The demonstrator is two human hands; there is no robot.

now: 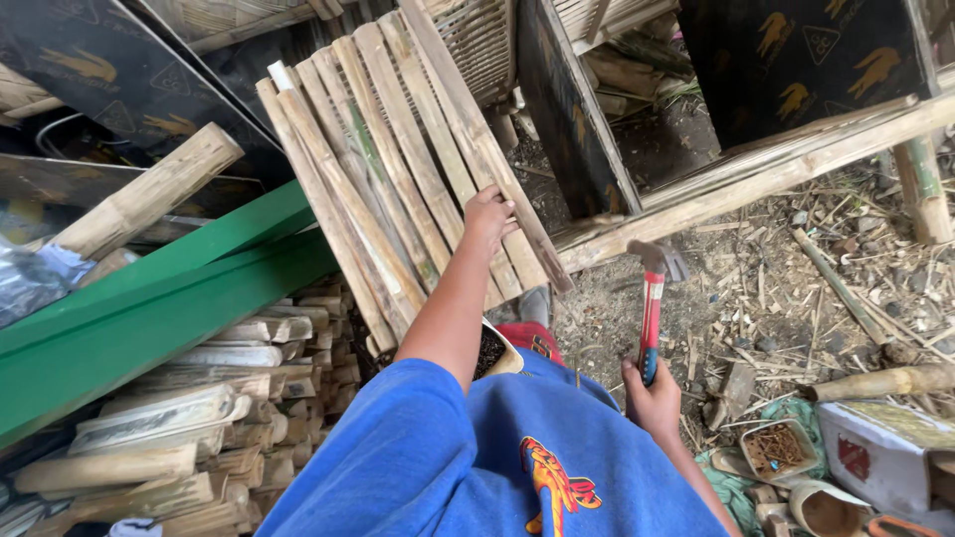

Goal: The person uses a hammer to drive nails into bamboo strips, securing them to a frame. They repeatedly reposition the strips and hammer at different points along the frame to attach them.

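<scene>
While left hand (pixel 487 214) steadies bamboo panel (pixel 408 159), right hand (pixel 654 400) (grip low) holds hammer (pixel 652 308).

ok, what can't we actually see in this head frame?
- Left hand palm: pressed against the bamboo slat panel.
- Right hand grip on the hammer: seen from behind.
- Small tub contents: too small.
- Cup by the arm: part hidden.
</scene>
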